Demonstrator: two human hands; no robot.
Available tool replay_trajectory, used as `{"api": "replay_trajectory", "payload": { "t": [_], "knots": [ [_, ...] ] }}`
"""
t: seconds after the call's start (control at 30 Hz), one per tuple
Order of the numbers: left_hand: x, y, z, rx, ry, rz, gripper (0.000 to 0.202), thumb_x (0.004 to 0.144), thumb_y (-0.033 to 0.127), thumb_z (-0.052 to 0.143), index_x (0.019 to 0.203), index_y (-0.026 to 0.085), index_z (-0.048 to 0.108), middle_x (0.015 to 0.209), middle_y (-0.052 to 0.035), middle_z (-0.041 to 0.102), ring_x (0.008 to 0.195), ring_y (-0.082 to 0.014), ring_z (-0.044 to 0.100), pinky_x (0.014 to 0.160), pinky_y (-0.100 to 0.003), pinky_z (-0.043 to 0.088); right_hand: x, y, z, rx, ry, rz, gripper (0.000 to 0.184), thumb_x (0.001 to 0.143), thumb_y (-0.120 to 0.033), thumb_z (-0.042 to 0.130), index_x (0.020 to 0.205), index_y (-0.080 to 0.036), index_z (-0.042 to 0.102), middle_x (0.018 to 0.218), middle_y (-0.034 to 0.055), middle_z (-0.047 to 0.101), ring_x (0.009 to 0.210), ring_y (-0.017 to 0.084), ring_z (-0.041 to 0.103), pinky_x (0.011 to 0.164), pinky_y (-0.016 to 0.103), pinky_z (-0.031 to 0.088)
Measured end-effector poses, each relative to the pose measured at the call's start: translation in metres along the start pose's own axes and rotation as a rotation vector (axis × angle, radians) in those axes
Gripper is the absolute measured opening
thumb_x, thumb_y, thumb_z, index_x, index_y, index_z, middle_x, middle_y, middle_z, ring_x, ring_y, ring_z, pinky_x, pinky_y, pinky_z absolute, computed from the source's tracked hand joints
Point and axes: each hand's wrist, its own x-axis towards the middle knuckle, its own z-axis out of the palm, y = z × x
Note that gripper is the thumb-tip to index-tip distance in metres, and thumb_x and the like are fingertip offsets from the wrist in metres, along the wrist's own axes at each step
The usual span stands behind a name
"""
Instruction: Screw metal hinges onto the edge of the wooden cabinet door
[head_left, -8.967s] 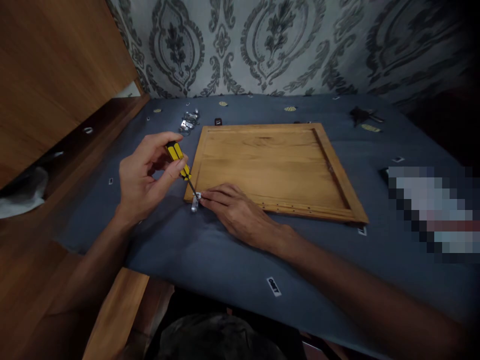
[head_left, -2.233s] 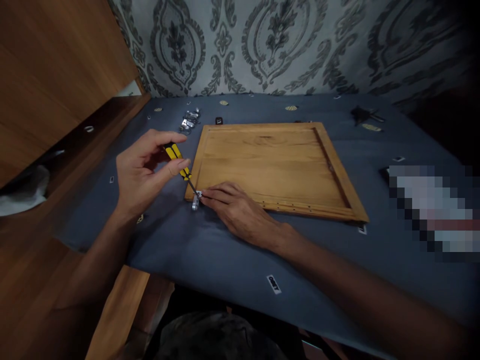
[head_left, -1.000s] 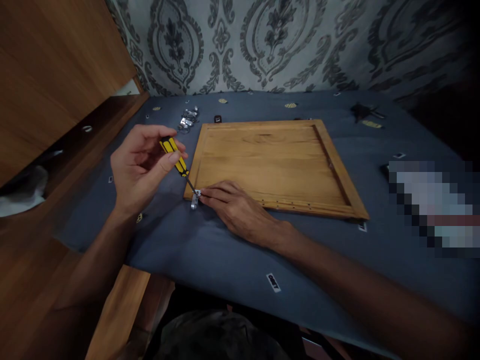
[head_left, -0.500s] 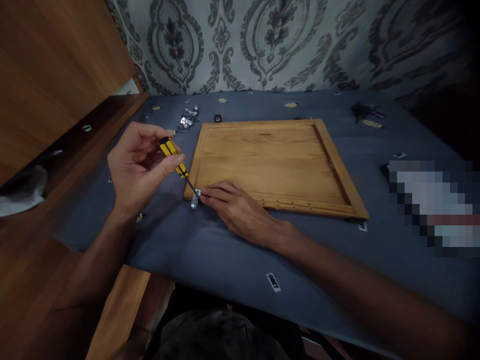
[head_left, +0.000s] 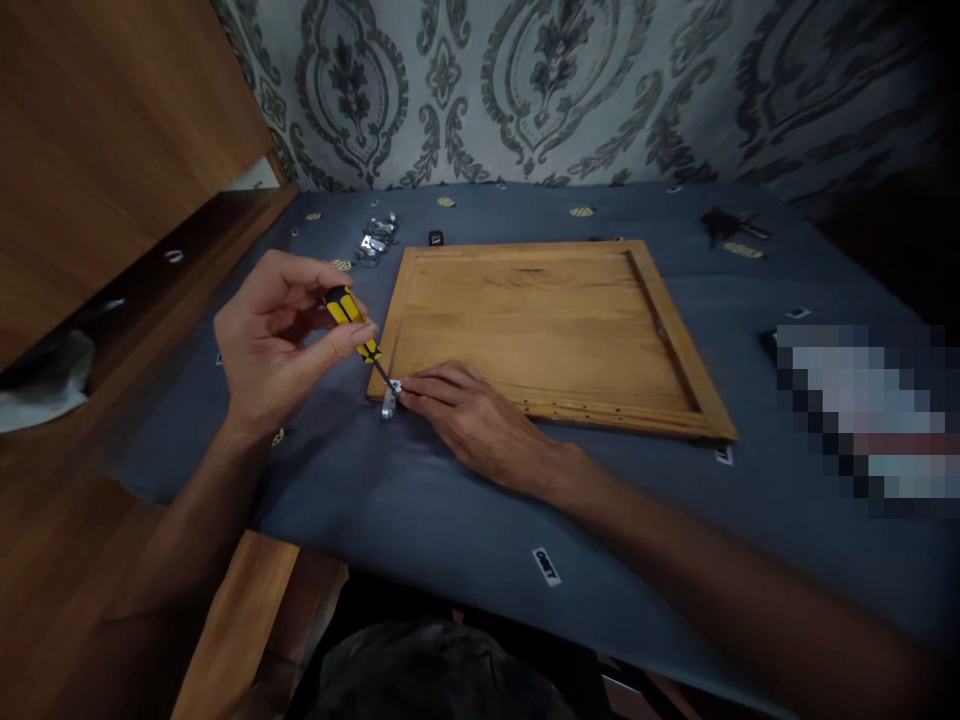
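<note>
A yellow and black screwdriver is pinched by its handle in my left hand. Its shaft slants down to the right, with the tip at a small metal hinge. That hinge sits at the near left corner of a framed wooden door panel, one arm sticking out past the near edge. My right hand lies over this edge of the panel, its fingertips holding the hinge from the right side. The exact seat of the screwdriver tip is too small to make out.
Several loose metal hinges lie behind the panel's left corner on the blue patterned bedsheet. A small black item is near them. A dark tool-like object rests at the far right. Wooden furniture borders the left.
The screwdriver handle and my left fingers have moved slightly down and to the right. My right hand, the hinge and the panel have stayed in place.
</note>
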Motion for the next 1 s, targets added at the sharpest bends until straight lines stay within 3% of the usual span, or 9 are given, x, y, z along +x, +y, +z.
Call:
{"api": "replay_trajectory", "payload": {
  "t": [0.2, 0.5, 0.77, 1.0],
  "knots": [
    [-0.0005, -0.0016, 0.0010, -0.017, 0.009, 0.031, 0.035, 0.068, 0.021, 0.092, 0.097, 0.024, 0.073, 0.077, 0.0045, 0.073, 0.068, -0.0099, 0.072, 0.056, -0.015, 0.059, -0.0006, 0.0012, 0.0011, -0.009, 0.009, -0.013, 0.032, 0.101, -0.010, 0.044, 0.124, -0.009, 0.066, 0.125, 0.0150, 0.070, 0.115, 0.026, 0.061, 0.100, 0.047, 0.054],
    [-0.0010, -0.0017, 0.0012, 0.000, 0.033, -0.016, 0.034, 0.067, 0.020, 0.092, 0.094, 0.025, 0.073, 0.078, 0.0040, 0.072, 0.070, -0.0115, 0.072, 0.059, -0.019, 0.061, -0.0004, 0.0006, 0.0007, 0.013, -0.006, 0.016, 0.034, 0.101, -0.010, 0.044, 0.126, -0.014, 0.066, 0.127, 0.0124, 0.070, 0.118, 0.025, 0.061, 0.101, 0.047, 0.053],
    [0.0030, -0.0075, -0.0030, -0.056, -0.005, 0.087, 0.045, 0.061, 0.007, 0.093, 0.100, 0.018, 0.074, 0.078, 0.0042, 0.074, 0.068, -0.0064, 0.071, 0.061, -0.009, 0.060, 0.0003, -0.0001, -0.0004, 0.017, -0.007, 0.014, 0.034, 0.102, -0.010, 0.043, 0.127, -0.012, 0.065, 0.128, 0.0138, 0.069, 0.118, 0.025, 0.060, 0.102, 0.046, 0.052],
    [0.0050, -0.0074, -0.0033, -0.038, -0.001, 0.074, 0.043, 0.060, 0.015, 0.095, 0.097, 0.017, 0.072, 0.075, 0.0044, 0.073, 0.065, -0.0059, 0.071, 0.059, -0.009, 0.060, -0.0004, 0.0011, 0.0003, 0.016, 0.006, -0.007, 0.032, 0.101, -0.011, 0.044, 0.126, -0.009, 0.065, 0.127, 0.0148, 0.070, 0.118, 0.026, 0.060, 0.101, 0.046, 0.053]
  ]
}}
